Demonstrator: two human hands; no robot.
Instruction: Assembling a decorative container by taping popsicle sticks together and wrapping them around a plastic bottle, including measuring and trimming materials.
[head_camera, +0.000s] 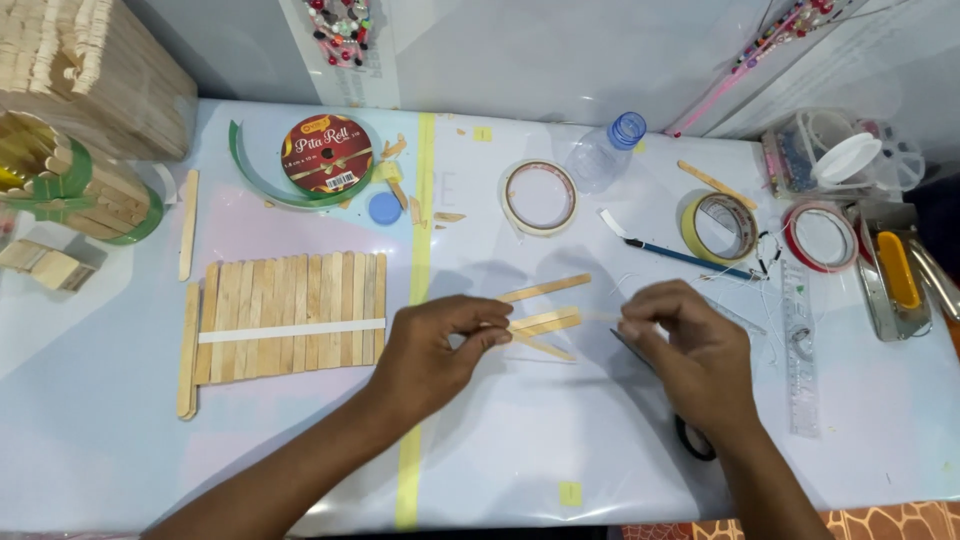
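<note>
The left hand (440, 345) pinches a few wooden craft sticks (545, 320) just above the tabletop (500, 450), apparently mid-assembly. The right hand (690, 345), fingers curled shut, seems to grip scissors (690, 435). Next likely needs steady alignment.

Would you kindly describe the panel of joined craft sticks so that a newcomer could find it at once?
Start at the yellow tape line running down the pale table. Just left of it, beside the left hand, lies the stick panel. Unlike the loose sticks nearby, its sticks lie side by side under one white strip.

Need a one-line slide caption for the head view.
Left hand pinches wooden craft sticks; right hand pinches beside them.
</note>
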